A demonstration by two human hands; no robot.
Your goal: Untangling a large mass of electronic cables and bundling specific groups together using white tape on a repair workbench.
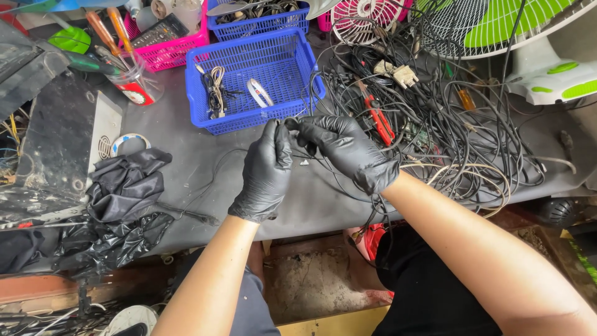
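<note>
Both black-gloved hands, left and right, pinch thin black wire taut over grey worktop, beside blue plastic basket, probably for untangling.

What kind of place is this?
Likely a small electrical repair bench: a tangle of cables, screwdrivers in a jar, baskets of cords, and fans behind.

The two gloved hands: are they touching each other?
Touching. In the head view the fingertips of the left hand and right hand meet in front of the blue basket, pinching a thin black wire.
</note>
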